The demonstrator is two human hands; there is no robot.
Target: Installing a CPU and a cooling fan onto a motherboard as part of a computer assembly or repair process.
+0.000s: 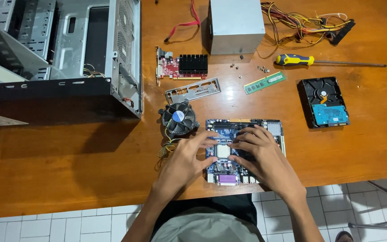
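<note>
Landmark: motherboard [247,127], blue, rectangular, near the wooden table's [68,179] front edge.
Cooler fan [178,118]: just left of it.
Left hand [185,159]: fingers spread, pressing beside the square silver processor [223,151].
Right hand [260,154]: open, fingertips at the processor's right.

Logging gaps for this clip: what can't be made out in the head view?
- Blue motherboard: its middle is hidden by the left hand and right hand.
- Open grey metal computer case: cut off by the top and left edges.
- Small loose screws beside the yellow-handled screwdriver: too small to count.
</note>
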